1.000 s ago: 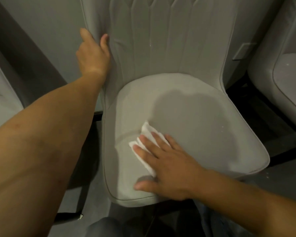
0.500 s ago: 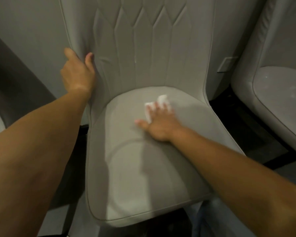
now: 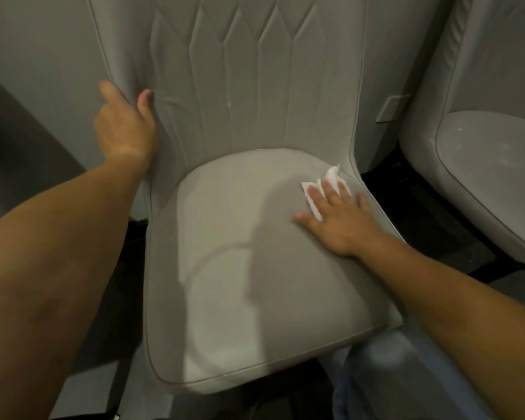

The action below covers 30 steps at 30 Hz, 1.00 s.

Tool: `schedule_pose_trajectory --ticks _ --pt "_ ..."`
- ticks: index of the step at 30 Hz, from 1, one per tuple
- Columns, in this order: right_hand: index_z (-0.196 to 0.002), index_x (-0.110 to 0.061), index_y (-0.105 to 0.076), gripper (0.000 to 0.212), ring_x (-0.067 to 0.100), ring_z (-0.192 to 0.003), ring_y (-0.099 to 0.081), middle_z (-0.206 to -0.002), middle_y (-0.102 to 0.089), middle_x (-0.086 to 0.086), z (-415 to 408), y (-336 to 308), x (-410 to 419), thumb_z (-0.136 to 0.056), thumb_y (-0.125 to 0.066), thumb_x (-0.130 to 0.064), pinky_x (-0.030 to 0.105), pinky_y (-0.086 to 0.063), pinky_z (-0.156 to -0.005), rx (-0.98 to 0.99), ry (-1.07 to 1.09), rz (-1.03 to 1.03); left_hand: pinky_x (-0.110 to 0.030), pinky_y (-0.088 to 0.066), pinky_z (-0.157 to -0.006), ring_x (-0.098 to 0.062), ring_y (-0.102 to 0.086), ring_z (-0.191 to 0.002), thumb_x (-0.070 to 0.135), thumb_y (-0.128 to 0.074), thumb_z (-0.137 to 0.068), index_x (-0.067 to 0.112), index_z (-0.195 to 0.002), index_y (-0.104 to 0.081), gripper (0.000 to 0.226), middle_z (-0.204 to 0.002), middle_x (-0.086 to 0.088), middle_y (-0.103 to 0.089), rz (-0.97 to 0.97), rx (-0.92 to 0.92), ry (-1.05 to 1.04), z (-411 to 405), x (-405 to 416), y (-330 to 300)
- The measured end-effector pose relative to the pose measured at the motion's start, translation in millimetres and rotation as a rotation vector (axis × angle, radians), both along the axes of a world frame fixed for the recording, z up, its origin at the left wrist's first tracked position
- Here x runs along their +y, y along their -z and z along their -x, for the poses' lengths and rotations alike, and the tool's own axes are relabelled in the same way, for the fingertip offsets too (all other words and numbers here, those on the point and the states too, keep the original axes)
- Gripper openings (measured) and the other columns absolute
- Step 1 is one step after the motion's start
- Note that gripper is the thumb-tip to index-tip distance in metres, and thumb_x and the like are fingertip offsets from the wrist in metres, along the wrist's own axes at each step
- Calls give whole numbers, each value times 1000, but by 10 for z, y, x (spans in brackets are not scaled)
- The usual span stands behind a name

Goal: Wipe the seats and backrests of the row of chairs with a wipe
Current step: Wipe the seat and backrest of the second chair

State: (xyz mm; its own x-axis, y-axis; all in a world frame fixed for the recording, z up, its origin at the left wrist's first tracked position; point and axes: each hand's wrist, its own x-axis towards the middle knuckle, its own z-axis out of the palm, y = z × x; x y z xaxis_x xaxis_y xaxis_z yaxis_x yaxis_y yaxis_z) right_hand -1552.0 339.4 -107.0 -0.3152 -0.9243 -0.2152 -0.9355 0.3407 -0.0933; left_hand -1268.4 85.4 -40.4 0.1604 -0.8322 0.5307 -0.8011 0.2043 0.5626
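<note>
Moved since earlier: right hand point(image 3: 337, 215) has swept the thin white crumpled wipe point(image 3: 319, 189) from the near-left of the seat, across the far middle, to the far-right corner; the left hand has kept its place on the backrest edge.
Right hand: flat and spread, palm down, pinning the wipe to the cushion; fingers point(image 3: 326, 189) lie over it rather than curling round it.
Left hand: left hand point(image 3: 123, 122) clasps the left edge of the grey quilted padded backrest point(image 3: 255, 86), thumb on the front, steadying the chair.
Wipe location: under the right fingertips on the grey padded seat cushion point(image 3: 255, 253), just beside the seam where seat meets the right wing of the backrest.
Risk, wipe slipping: held only by downward pressure, so it could bunch or slide out from under the fingers on the return stroke.
Risk, missed areas: a small pale streak point(image 3: 228, 101) shows low on the backrest, which likely needs its own pass.
Risk, seam: the wipe tip could snag in the crease at the corner.
Surroundings: a second grey padded chair point(image 3: 491, 165) stands just right, its seat flecked with pale specks; a grey wall point(image 3: 28, 31) lies behind on the left.
In the way: nothing lies on the seat; the person's own blue-clad leg point(image 3: 406, 374) crowds the near-right edge.
</note>
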Motion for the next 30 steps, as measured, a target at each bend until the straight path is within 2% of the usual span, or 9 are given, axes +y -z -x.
schedule_pose_trajectory --ticks 4,8,12,14,16,21,24,26,30 --pt "-160 -27 1 116 33 -151 20 -168 6 1 -592 27 30 -67 3 -96 55 9 -119 -40 19 36 -54 -39 -81 -50 -52 -98 56 -36 -93 -4 -137 -30 75 -110 -32 -57 -15 -8 -13 13 24 -16" --pt "-157 -20 -24 107 33 -152 15 -166 -15 11 -1609 49 296 -78 -13 -90 56 -2 -120 -154 -359 230 -53 -38 -81 -51 -51 -100 55 -37 -93 -4 -136 -30 73 -111 -33 -57 -18 -18 -15 -6 34 -25" --pt "-156 -28 -22 93 23 -153 10 -167 -13 1 -1773 61 625 -84 -21 -86 52 1 -121 -179 -497 259 -53 -38 -79 -51 -51 -99 56 -37 -93 -3 -134 -32 72 -110 -33 -57 -14 -17 -1 -19 40 -37" --pt "-155 -32 -20 86 24 -154 4 -167 -14 -1 -1502 2 755 -86 -23 -82 53 -4 -120 -92 -488 243 -53 -38 -79 -51 -51 -100 57 -37 -92 -3 -135 -31 74 -111 -33 -56 -17 -14 -2 -29 17 -26" --pt "-158 -35 -11 87 23 -154 11 -169 -3 -3 -1151 -44 909 -86 -15 -83 54 -1 -121 -15 -410 159 -53 -38 -80 -51 -51 -101 59 -35 -91 -2 -135 -32 76 -113 -32 -56 -17 -9 -13 -21 -4 -4" --pt "-157 -42 5 87 19 -152 16 -165 13 -12 -298 -63 1460 -82 2 -85 47 1 -123 47 -45 97 -55 -38 -85 -51 -50 -103 59 -34 -92 -5 -142 -24 82 -116 -34 -54 -5 -23 -24 0 -9 25" --pt "-157 -27 -27 76 28 -154 -9 -165 -16 0 -242 -34 1610 -94 -20 -68 49 -15 -123 -36 38 256 -55 -37 -80 -53 -50 -98 57 -35 -92 -7 -137 -29 78 -110 -36 -55 2 -39 -38 5 21 6" --pt "-148 -18 -48 63 34 -148 -28 -158 -36 8 -327 0 1597 -97 -31 -53 49 -27 -118 -86 65 385 -54 -38 -75 -54 -52 -93 57 -36 -93 -6 -127 -35 71 -104 -36 -57 4 -18 -32 14 45 -9" --pt "-130 -19 -67 42 27 -140 -44 -153 -44 11 -496 12 1384 -100 -40 -30 37 -38 -107 -164 -211 545 -54 -40 -71 -55 -54 -87 50 -40 -96 -5 -118 -37 60 -98 -38 -57 -19 -9 -20 43 105 -57"
